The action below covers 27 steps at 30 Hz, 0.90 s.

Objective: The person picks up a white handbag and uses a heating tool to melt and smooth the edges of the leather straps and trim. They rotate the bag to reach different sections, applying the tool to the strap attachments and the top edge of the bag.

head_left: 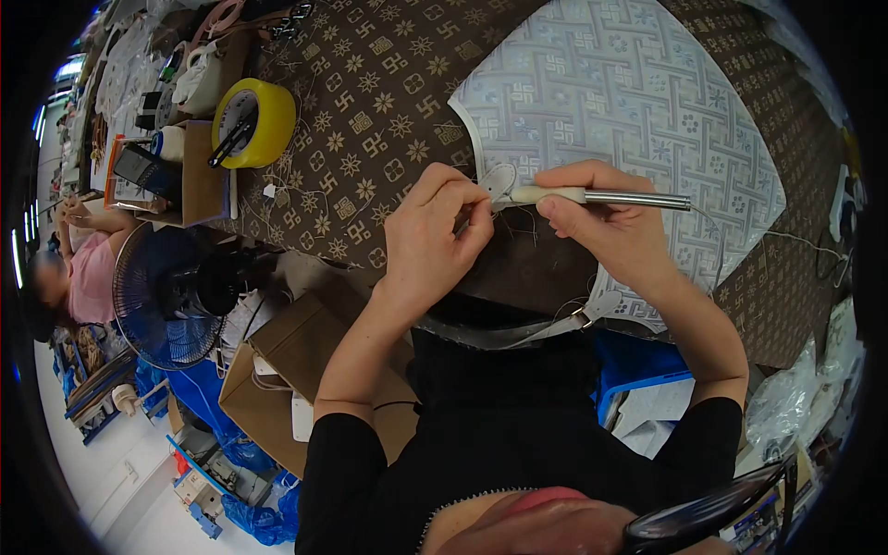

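Note:
A pale patterned piece (629, 102) with a white edge lies on the brown patterned cloth (370, 102). My right hand (615, 222) grips a tool (638, 199) with a cream handle and a metal shaft, pointing left. Its tip meets a small stitched white tab (499, 178) at the piece's left corner. My left hand (437, 227) is pinched at that tab, its fingertips against the edge; thin thread ends hang just below. A strap (546, 330) with a metal buckle curves along the near side to a second tab (606, 303).
At the upper left are a yellow tape roll (282, 120) and a small cardboard box (205, 176). A fan (166, 296) and a large open carton (314, 347) stand left of my left arm. A person in pink (91, 277) sits at far left. Clear plastic (786, 398) lies at right.

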Each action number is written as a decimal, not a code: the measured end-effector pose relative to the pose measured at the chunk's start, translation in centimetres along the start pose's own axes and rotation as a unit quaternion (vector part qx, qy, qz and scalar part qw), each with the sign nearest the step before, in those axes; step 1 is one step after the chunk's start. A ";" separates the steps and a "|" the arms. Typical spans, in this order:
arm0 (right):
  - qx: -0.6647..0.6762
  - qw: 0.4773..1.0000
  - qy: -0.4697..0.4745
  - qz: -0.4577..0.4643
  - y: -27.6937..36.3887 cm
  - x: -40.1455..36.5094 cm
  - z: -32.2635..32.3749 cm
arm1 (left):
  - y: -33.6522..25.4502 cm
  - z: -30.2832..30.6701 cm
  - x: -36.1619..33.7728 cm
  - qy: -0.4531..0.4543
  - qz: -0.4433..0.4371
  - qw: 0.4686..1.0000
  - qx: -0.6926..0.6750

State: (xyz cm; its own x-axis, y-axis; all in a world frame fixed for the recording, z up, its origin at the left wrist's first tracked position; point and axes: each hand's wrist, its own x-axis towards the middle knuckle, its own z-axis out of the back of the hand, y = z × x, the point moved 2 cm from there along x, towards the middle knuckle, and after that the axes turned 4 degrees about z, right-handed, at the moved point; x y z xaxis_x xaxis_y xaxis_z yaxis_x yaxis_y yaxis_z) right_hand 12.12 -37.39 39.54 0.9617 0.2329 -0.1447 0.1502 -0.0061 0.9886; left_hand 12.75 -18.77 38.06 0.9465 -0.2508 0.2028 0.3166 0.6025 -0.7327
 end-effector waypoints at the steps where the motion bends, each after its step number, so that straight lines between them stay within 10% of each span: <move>1: -0.001 1.000 -0.001 -0.001 -0.2 0.0 0.0 | 0.0 0.0 0.0 0.008 0.019 1.000 -0.015; 27: -0.033 0.999 0.001 0.016 -0.9 0.3 -0.3 | 0.2 -0.4 -0.2 -0.022 0.000 1.000 -0.006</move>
State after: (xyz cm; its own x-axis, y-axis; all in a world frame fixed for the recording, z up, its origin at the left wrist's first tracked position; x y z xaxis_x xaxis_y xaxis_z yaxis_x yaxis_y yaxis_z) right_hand 12.22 -37.01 38.59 0.9653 0.2354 -0.1127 0.1038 0.0499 0.9933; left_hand 12.59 -18.84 37.59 0.9482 -0.2181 0.2309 0.3167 0.5933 -0.7401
